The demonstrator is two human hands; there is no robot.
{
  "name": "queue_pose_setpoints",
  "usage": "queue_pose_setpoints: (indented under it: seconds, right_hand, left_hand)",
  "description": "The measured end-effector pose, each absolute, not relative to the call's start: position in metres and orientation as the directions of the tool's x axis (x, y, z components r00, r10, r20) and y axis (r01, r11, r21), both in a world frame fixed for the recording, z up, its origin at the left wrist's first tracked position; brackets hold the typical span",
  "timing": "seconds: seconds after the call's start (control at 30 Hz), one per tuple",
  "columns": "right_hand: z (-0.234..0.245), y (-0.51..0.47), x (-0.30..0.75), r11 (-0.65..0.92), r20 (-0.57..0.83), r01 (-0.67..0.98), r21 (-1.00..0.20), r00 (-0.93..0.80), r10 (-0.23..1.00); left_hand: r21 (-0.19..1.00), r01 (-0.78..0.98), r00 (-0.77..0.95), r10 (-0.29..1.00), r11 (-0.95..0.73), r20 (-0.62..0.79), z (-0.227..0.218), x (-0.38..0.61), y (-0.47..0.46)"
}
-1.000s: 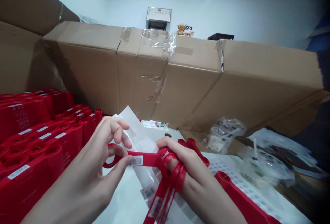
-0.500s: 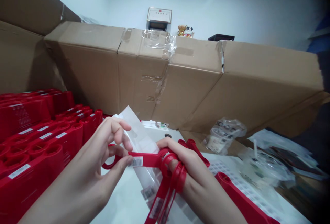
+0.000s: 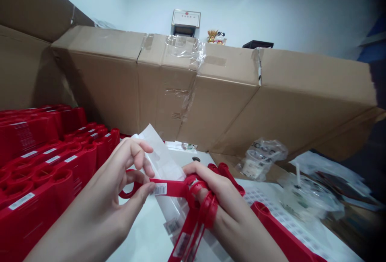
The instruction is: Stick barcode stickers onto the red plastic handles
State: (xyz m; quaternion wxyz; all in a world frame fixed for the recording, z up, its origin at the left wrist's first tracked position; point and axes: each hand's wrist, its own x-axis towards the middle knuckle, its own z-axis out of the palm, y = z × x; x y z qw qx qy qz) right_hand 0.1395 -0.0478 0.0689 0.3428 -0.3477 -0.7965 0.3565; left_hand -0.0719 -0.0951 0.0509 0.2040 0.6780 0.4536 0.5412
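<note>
Left hand [image 3: 119,185]: thumb and fingers nearly closed, pinching a barcoded red plastic strap [image 3: 171,187]. Right hand [image 3: 218,201]: fingers curled tight round the strap's bunched red loops, tails hanging toward 6 o'clock. Strap sits mid-frame over a clear plastic bag [image 3: 171,226], white paper sheet [image 3: 159,157] sticking out at 12 o'clock. Stacked red plastic parts [image 3: 45,173] at 9 o'clock, just beside left hand. Loose red part [image 3: 280,230] at 4 o'clock on a printed label sheet [image 3: 271,201]. Bagged plastic cup [image 3: 259,161] at 2 o'clock. Cardboard boxes [image 3: 211,93] stand along the worktop [image 3: 135,234] at 12 o'clock.
</note>
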Motion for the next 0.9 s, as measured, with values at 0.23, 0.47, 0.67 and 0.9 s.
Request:
queue_pose_setpoints:
  seconds: [0.23,0.47,0.67,0.9]
  right_hand:
    - [0.065,-0.048,0.142,0.554,0.369,0.329,-0.765,-0.481,0.795]
    - [0.067,-0.051,0.144,0.625,0.452,0.328,-0.708,-0.469,0.758]
    - [0.073,-0.053,0.135,0.703,0.531,0.313,-0.639,-0.481,0.697]
    - [0.070,-0.054,0.135,0.724,0.604,0.330,-0.606,-0.402,0.689]
  left_hand:
    - [0.770,0.392,0.003,0.838,-0.503,0.546,0.054,-0.071,-0.092]
    - [0.772,0.446,-0.002,0.862,-0.453,0.506,0.049,-0.070,-0.091]
    - [0.699,0.561,-0.098,0.803,-0.444,0.588,0.036,-0.067,-0.075]
    - [0.645,0.671,-0.216,0.735,-0.366,0.642,0.040,-0.066,-0.056]
